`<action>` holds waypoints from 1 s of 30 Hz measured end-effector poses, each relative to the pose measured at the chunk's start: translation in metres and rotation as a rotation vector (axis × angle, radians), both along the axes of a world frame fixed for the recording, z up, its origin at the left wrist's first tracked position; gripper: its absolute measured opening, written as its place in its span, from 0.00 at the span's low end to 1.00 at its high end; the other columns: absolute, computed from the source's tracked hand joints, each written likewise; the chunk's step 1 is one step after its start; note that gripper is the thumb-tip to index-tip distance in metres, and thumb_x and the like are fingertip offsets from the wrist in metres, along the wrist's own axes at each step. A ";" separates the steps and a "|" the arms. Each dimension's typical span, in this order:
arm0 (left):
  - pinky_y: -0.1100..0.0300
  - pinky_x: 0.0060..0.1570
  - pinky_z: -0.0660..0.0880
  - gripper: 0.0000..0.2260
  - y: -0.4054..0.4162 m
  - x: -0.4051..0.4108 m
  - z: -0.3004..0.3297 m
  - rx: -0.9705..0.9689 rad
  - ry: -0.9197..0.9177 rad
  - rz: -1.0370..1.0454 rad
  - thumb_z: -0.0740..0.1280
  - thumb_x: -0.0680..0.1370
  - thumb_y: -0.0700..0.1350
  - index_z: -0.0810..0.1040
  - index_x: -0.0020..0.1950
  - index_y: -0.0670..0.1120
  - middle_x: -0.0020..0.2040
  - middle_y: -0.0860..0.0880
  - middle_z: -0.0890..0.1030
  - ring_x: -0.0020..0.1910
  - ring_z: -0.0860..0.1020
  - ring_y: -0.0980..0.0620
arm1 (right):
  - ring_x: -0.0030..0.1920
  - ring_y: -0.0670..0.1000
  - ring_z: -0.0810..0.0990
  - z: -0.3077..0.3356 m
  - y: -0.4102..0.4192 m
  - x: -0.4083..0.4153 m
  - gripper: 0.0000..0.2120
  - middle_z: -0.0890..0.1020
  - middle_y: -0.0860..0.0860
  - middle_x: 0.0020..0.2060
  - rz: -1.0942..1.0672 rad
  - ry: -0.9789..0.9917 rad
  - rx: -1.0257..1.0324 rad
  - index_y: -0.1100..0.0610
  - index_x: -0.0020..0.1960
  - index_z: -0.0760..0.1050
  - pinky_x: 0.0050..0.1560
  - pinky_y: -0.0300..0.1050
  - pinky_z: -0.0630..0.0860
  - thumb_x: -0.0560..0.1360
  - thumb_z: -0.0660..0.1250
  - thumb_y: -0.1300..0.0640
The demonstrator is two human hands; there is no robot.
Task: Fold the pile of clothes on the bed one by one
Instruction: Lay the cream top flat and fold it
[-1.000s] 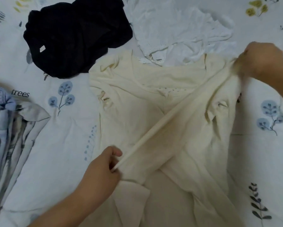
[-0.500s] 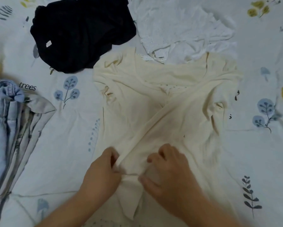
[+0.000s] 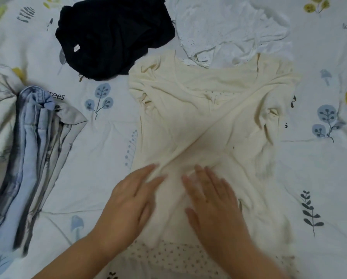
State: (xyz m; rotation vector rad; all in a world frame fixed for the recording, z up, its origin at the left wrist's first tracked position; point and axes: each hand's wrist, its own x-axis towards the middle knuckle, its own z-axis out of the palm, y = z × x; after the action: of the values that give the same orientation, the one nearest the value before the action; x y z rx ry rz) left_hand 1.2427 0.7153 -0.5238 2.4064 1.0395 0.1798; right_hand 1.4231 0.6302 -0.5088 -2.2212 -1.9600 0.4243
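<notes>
Both hands, left hand (image 3: 131, 200) and right hand (image 3: 212, 198), press flat with straight fingers on cream top (image 3: 198, 117) spread mid-bed sheet (image 3: 100, 168); crossed sleeves could slide apart once released, ruining fold.

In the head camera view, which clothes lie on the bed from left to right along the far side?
Black garment → white garment; the cream top lies nearer, below both.

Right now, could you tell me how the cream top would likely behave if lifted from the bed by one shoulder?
The cream top would probably sag limply; its fabric creases softly. The sleeves folded across its front would likely fall open, since only the flat left hand and right hand press there. It looks thin, so probably light.
</notes>
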 end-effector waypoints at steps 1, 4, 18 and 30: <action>0.57 0.64 0.63 0.20 -0.003 -0.002 -0.002 0.032 0.053 -0.110 0.56 0.76 0.44 0.73 0.67 0.48 0.70 0.45 0.69 0.68 0.66 0.49 | 0.63 0.61 0.74 -0.005 -0.004 0.011 0.31 0.75 0.58 0.64 0.009 -0.067 -0.078 0.55 0.64 0.75 0.57 0.62 0.73 0.63 0.75 0.49; 0.52 0.65 0.66 0.21 -0.006 -0.011 -0.010 0.109 0.309 -0.298 0.46 0.81 0.52 0.72 0.67 0.51 0.71 0.48 0.68 0.68 0.69 0.46 | 0.74 0.60 0.56 -0.015 -0.020 0.039 0.32 0.53 0.54 0.75 0.040 -0.120 -0.304 0.50 0.75 0.55 0.69 0.62 0.56 0.75 0.60 0.42; 0.49 0.67 0.57 0.45 -0.009 -0.053 -0.012 0.003 0.408 -0.496 0.75 0.59 0.64 0.66 0.72 0.50 0.73 0.47 0.65 0.71 0.63 0.42 | 0.72 0.55 0.58 -0.019 -0.122 0.105 0.58 0.70 0.57 0.68 0.234 -0.121 -0.377 0.55 0.70 0.63 0.69 0.52 0.56 0.43 0.82 0.48; 0.77 0.60 0.63 0.14 0.031 -0.012 0.040 -0.537 -0.034 -0.056 0.62 0.71 0.53 0.77 0.52 0.69 0.52 0.72 0.78 0.60 0.71 0.71 | 0.47 0.41 0.80 0.021 -0.066 0.116 0.27 0.83 0.37 0.43 -0.283 0.383 -0.043 0.36 0.47 0.81 0.50 0.24 0.69 0.66 0.72 0.69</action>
State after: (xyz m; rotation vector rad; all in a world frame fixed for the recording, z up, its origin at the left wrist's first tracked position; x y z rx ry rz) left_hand 1.2310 0.7466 -0.4843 1.9343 0.8686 -0.0722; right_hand 1.5393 0.5643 -0.4878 -2.1949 -1.4360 0.7857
